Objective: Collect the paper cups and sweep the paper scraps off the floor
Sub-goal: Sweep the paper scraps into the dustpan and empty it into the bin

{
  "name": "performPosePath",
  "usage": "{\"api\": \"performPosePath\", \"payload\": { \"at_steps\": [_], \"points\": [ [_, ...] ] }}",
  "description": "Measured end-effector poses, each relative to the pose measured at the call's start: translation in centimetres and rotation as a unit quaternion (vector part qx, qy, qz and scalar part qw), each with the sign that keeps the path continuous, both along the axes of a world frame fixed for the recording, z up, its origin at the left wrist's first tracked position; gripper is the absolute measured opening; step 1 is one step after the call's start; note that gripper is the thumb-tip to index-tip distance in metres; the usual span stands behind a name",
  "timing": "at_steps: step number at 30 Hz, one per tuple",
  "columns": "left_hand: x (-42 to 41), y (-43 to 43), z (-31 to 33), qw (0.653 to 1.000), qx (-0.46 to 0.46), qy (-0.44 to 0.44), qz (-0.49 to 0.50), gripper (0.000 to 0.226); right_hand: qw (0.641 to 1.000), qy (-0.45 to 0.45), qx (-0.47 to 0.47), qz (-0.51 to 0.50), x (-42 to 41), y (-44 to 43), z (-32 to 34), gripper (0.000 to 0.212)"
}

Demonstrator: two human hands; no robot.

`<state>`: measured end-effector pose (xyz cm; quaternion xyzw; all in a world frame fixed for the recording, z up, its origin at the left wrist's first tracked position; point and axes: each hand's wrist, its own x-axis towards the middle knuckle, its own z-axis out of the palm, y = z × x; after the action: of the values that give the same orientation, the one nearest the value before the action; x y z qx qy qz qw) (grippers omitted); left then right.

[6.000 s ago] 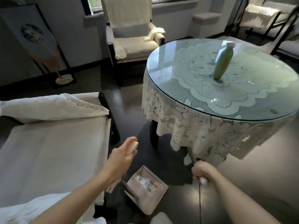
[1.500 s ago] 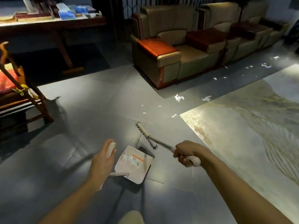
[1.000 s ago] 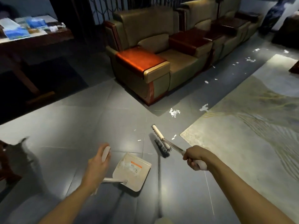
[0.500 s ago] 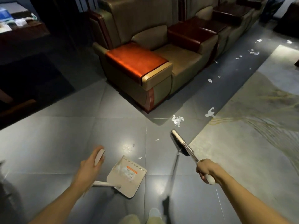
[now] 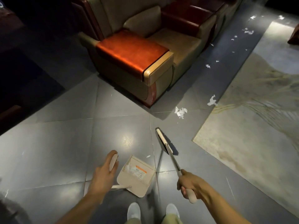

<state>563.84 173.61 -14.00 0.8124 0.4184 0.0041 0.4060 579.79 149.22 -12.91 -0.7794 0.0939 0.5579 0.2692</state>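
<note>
The fingers of the left hand [image 5: 105,173] are curled round the pale grip at the top of the dustpan [image 5: 137,177] handle, holding it upright. The pan hangs low over the grey floor [image 5: 61,143] or rests on it, I cannot tell which. Its mouth faces away from the person, and there is an orange-striped label inside it. A tiny scrap [image 5: 148,156] lies just beyond its far lip.

The fingers of the right hand [image 5: 189,183] are clamped tight on the broom [image 5: 165,141], low on the shaft near its white end grip. The metal shaft slants forward and down to the head, which sits on the floor just ahead of the pan and to its right.

Further out, a crumpled scrap [image 5: 180,111] lies on the floor off the near corner of the armchair [image 5: 134,59]. Another [image 5: 212,101] lies at the edge of the rug [image 5: 250,118]. More scraps [image 5: 207,66] trail away along the strip of floor between the seats and the rug, towards the far right corner of the room.

At the bottom, the toes of two pale shoes [image 5: 134,209] stand between the arms.
</note>
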Motion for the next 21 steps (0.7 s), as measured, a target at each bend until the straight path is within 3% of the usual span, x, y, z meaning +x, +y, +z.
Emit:
{"api": "performPosePath", "payload": {
  "at_steps": [5, 12, 17, 21],
  "points": [
    [-0.9, -0.1, 0.8, 0.999, -0.018, 0.008, -0.026, 0.034, 0.998, -0.035, 0.002, -0.048, -1.0, 1.4, 2.3, 0.033],
    [-1.9, 1.1, 1.5, 1.0, -0.006, 0.003, -0.031, 0.034, 0.995, -0.087, -0.011, -0.053, 2.5, -0.2, 4.0, 0.032],
    [-1.5, 2.4, 1.1, 0.999, 0.0, 0.025, -0.037, 0.035, 0.995, -0.094, -0.025, 0.011, 6.1, 0.6, 1.2, 0.035],
    [-0.5, 2.8, 0.4, 0.999, 0.009, -0.007, -0.034, 0.023, 0.987, -0.091, -0.018, 0.131, 5.3, 3.0, -0.4, 0.045]
  ]
}}
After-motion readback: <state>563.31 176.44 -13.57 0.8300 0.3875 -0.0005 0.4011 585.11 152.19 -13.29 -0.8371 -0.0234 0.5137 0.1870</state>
